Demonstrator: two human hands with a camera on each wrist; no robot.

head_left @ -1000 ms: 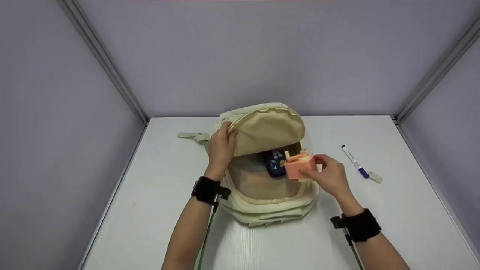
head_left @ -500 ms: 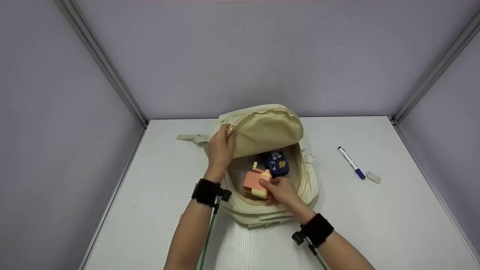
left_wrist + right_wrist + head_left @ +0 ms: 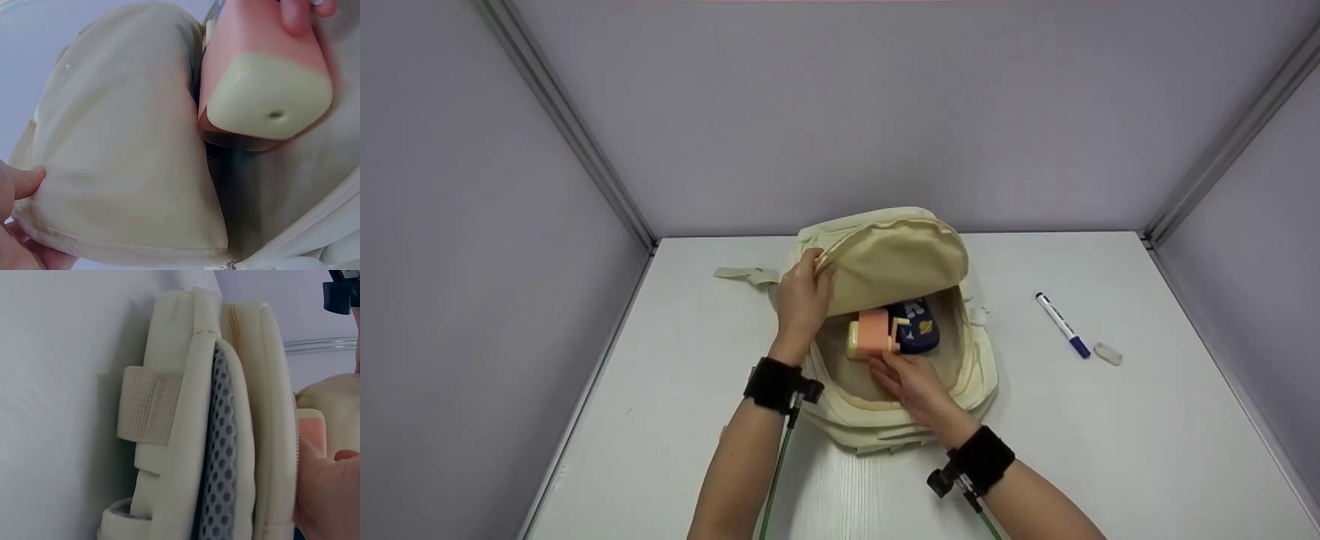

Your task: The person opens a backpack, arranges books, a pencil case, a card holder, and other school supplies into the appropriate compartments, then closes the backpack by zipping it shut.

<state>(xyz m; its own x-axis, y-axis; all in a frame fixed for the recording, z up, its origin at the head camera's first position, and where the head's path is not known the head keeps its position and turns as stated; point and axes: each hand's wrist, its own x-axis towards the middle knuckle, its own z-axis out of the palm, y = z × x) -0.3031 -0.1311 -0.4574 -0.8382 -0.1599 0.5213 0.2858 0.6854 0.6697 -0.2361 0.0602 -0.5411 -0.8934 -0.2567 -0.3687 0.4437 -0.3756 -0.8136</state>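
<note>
A cream backpack (image 3: pixel 840 420) lies open on the white table. My left hand (image 3: pixel 801 300) grips the lifted flap (image 3: pixel 896 259) at its left edge and holds it up; the left wrist view shows the flap (image 3: pixel 118 152) from below. My right hand (image 3: pixel 911 379) reaches into the opening and holds a pink and cream block-shaped object (image 3: pixel 872 333) (image 3: pixel 261 79) by its near side. The object sits inside the bag beside a dark blue patterned pouch (image 3: pixel 919 330). The right wrist view shows the backpack's padded side (image 3: pixel 225 439) and my right fingers (image 3: pixel 329 495).
A marker with a blue cap (image 3: pixel 1062 324) and a small pale eraser-like piece (image 3: pixel 1108 353) lie on the table (image 3: pixel 1110 450) to the right of the bag. A loose strap (image 3: pixel 742 275) trails left. Grey walls close in on three sides.
My right hand carried the pink object from the bag's right rim into the opening and pushed it further in beside the blue pouch. The left hand kept the flap up.
</note>
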